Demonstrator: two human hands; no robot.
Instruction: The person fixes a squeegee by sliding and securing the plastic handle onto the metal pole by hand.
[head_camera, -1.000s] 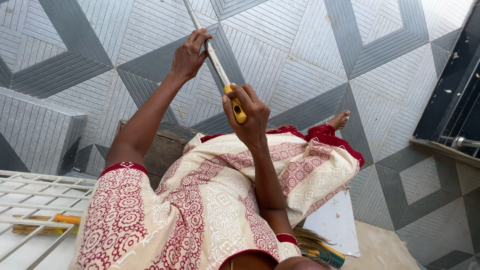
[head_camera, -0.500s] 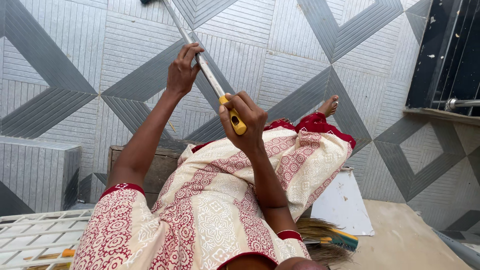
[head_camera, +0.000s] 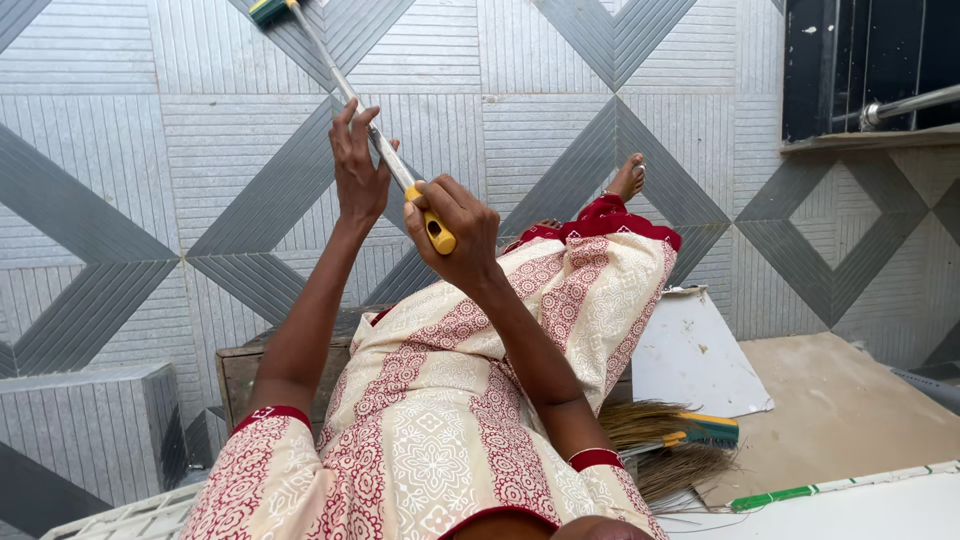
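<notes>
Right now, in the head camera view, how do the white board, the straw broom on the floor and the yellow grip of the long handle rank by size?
1. White board, largest.
2. Straw broom, partly hidden by the arm, so it may be bigger than it looks.
3. Yellow grip, smallest, mostly covered by the right hand.

Hands (head_camera: 410, 200) on pole (head_camera: 345, 90) up front, broom (head_camera: 670, 440) lower right, crate (head_camera: 120, 520) lower left.

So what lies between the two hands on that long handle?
In the head view, only a short bare stretch of the metal handle separates left hand from right hand.
</notes>
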